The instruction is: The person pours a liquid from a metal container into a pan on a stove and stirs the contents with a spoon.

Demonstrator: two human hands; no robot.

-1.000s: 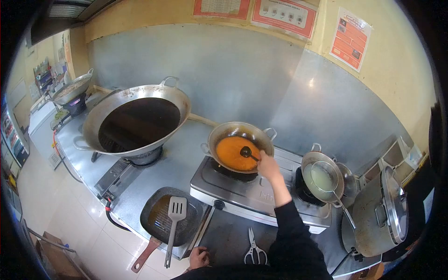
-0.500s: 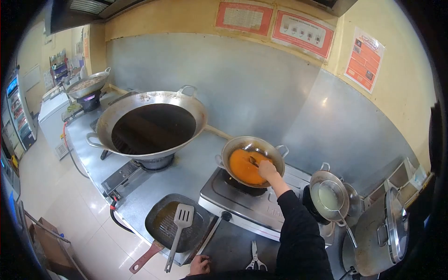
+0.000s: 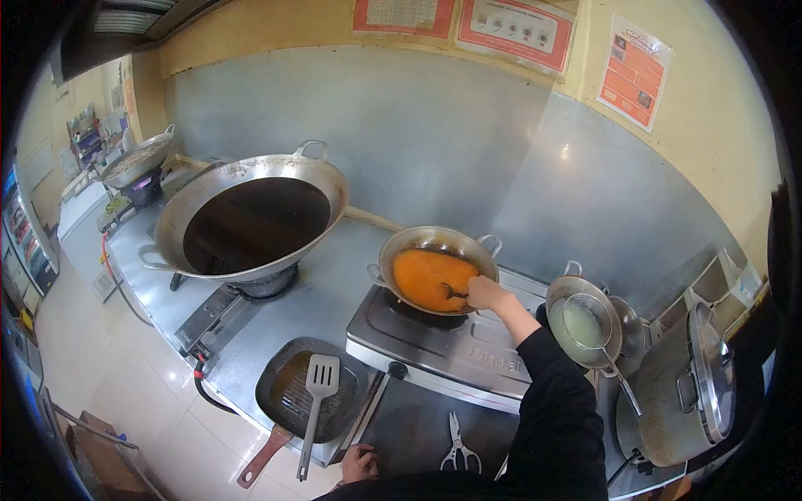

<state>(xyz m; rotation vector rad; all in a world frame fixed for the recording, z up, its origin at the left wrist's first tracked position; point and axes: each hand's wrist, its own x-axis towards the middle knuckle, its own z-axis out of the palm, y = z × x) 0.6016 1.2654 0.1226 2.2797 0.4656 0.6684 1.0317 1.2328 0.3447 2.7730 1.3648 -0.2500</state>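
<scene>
My right hand (image 3: 486, 294) is closed round the handle of a dark spoon (image 3: 452, 291), whose tip sits in orange liquid (image 3: 426, 274). That liquid fills the bottom of a small two-handled wok (image 3: 393, 246) on a gas stove (image 3: 418, 342). Down at the bottom edge, my left hand (image 3: 359, 462) rests at the counter edge with its fingers curled; what it holds, if anything, is hidden. Beside it lie a square grill pan (image 3: 334, 417) with a slotted spatula (image 3: 322, 380) across it, and scissors (image 3: 457, 442) on the dark surface.
A large wok (image 3: 334, 179) of dark liquid stands on a burner at the left. To the right are a pan with a strainer (image 3: 585, 321) and a big lidded pot (image 3: 668, 417). A hose (image 3: 200, 384) hangs along the counter's left edge.
My right hand and the spoon have moved from the middle of the orange liquid to the small wok's lower right side. The view has shifted slightly.
</scene>
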